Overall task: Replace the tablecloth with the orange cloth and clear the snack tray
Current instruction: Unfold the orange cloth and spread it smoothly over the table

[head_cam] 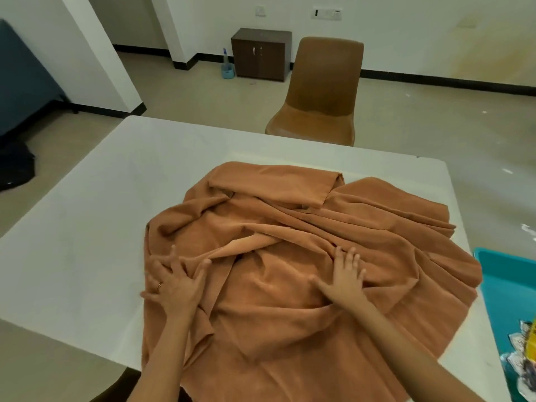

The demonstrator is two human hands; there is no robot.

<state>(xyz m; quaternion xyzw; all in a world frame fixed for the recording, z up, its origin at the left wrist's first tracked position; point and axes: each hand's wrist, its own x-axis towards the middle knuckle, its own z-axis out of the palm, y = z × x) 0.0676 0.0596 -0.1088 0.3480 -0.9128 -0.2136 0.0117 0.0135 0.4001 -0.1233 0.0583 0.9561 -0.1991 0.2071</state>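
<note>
The orange cloth (290, 242) lies rumpled in folds over the near right part of the white table (101, 213), hanging over the near edge. My left hand (174, 282), with a ring on one finger, presses on the cloth's left side with fingers spread. My right hand (343, 278) lies flat on the cloth near its middle, fingers spread. A teal snack tray (504, 285) stands at the right edge of the table, partly cut off, with several snack packets (522, 352) in it.
A brown chair (322, 91) stands at the table's far side. Behind it against the wall are a dark wooden cabinet (261, 55) and a blue spray bottle in a small bucket (227, 68). A dark heap (14, 166) lies on the floor at left.
</note>
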